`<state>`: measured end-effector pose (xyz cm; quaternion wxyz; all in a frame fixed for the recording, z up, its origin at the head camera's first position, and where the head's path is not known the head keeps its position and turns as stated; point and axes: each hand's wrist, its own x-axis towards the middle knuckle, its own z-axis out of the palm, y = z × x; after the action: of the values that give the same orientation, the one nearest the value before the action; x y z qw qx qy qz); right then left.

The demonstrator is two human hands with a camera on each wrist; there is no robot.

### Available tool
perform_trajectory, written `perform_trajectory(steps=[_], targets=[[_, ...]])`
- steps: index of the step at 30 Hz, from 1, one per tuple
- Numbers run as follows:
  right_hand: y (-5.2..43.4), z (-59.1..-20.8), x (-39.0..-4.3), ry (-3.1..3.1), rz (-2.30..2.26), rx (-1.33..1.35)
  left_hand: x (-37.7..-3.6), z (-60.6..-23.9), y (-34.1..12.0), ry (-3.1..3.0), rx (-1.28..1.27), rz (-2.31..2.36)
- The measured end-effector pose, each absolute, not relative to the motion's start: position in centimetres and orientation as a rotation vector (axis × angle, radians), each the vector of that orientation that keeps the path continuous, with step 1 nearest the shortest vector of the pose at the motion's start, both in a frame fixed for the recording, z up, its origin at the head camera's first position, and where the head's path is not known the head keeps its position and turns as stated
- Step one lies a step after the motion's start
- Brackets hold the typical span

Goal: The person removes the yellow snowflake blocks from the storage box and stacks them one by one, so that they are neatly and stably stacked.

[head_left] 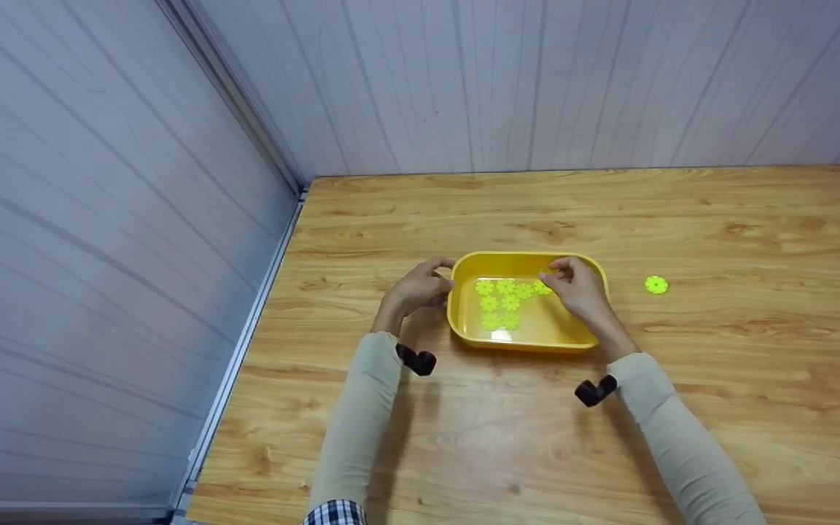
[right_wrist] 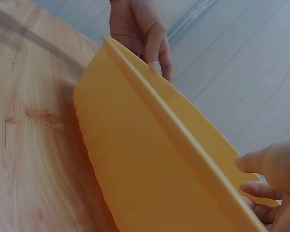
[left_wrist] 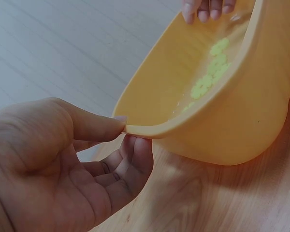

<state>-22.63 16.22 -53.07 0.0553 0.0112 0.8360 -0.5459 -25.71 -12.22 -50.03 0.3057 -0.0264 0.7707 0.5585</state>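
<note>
A yellow plastic tray point(head_left: 522, 343) sits on the wooden table point(head_left: 719, 408) and holds several bright green flower-shaped discs point(head_left: 504, 302). My left hand point(head_left: 440, 281) pinches the tray's left rim. The left wrist view shows that left hand point(left_wrist: 128, 130) with the thumb on top of the tray point(left_wrist: 241, 121) rim and fingers beneath it, and the discs point(left_wrist: 210, 77) lying inside. My right hand point(head_left: 555, 275) grips the far right rim, fingers reaching over the edge. In the right wrist view, the right hand point(right_wrist: 251, 176) clasps the rim above the tray's outer wall point(right_wrist: 135, 159).
One loose green disc point(head_left: 656, 284) lies on the table to the right of the tray. White panelled walls point(head_left: 99, 219) close in the left and far sides. Black wrist mounts point(head_left: 416, 359) sit on both pale sleeves.
</note>
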Motion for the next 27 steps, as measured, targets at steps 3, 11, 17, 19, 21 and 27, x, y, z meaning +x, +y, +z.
perform_trajectory(steps=[3, 11, 17, 19, 21, 27], targets=[[16.15, -53.12, -22.67, 2.544, -1.607, 0.033, -25.69, -50.08, -12.22, 2.032, -0.050, 1.489], [15.92, -53.52, -23.02, 2.726, -1.320, -0.006, -25.72, -50.15, -12.25, 2.019, -0.034, 1.503], [15.78, -53.60, -23.02, 2.791, -1.187, -0.046, -25.76, -50.12, -12.30, 2.005, -0.041, 1.510], [15.74, -53.62, -23.02, 2.820, -1.142, -0.075, -25.79, -50.13, -12.31, 1.998, -0.042, 1.512], [15.69, -53.66, -23.02, 2.847, -1.087, -0.110, -25.80, -50.14, -12.31, 1.999, -0.041, 1.508], [15.48, -53.74, -23.02, 2.876, -0.948, -0.142, -25.72, -50.06, -12.28, 2.012, -0.052, 1.504]])
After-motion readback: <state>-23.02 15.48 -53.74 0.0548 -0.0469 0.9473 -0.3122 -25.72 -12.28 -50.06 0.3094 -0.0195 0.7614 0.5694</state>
